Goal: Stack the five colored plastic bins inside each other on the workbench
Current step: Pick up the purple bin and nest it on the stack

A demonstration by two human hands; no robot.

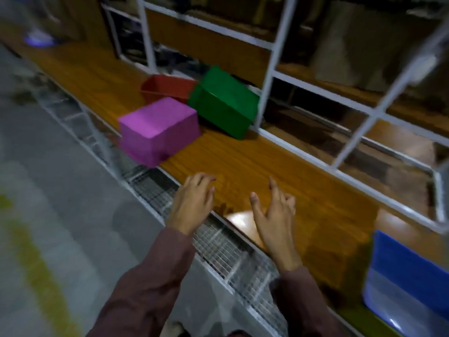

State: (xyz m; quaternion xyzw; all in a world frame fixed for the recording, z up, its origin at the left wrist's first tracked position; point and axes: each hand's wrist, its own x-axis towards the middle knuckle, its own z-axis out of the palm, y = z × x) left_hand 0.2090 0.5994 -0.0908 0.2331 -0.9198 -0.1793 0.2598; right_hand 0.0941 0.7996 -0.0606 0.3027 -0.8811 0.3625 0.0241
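A magenta bin (159, 130) lies upside down at the front edge of the wooden workbench (279, 166). Behind it a green bin (224, 103) rests tilted, bottom up, against the white frame. A red bin (167, 90) stands upright at the back, partly hidden by the other two. A blue bin (408, 278) sits at the lower right, cut off by the picture's edge. My left hand (193, 203) and my right hand (274, 212) hover over the bench's front edge, fingers spread, holding nothing. Both are well short of the bins.
A white metal rack (269, 76) with glass panes runs along the back of the bench. A wire mesh shelf (218, 242) lies below the front edge. The grey floor (48, 190) is at left. A blurred blue-white object (38, 38) sits far left on the bench.
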